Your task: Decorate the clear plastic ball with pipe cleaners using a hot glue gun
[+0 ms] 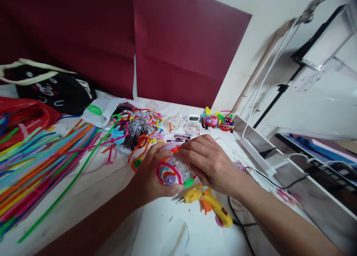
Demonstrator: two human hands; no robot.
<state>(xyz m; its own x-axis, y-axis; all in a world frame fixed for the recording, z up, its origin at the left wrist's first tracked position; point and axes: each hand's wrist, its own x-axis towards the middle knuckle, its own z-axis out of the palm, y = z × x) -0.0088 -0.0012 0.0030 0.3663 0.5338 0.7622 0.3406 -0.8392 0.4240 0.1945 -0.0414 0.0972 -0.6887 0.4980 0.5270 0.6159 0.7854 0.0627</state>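
Observation:
A clear rounded ball (pixel 182 168) decorated with coiled pipe cleaners in pink, orange, blue and green is held up in the middle. My left hand (pixel 152 174) wraps round its left side, thumb underneath. A purple coil (pixel 170 179) shows beside that thumb, and a green piece (pixel 189 182) sits low on the ball. My right hand (pixel 210 165) reaches over from the right, its bent fingers pressed against the ball's upper right; the fingertips are partly hidden. Just below the hands lies a yellow glue gun (pixel 209 202) with a lit orange light and its nozzle facing left.
Long loose pipe cleaners (pixel 55 166) spread across the left, near a black bag (pixel 52 86). A heap of cut pieces (pixel 138 127) lies behind the hands. Two finished colourful figures (pixel 217 120) and a small digital display (pixel 193 118) stand at the back. A black cable (pixel 241 230) runs at right.

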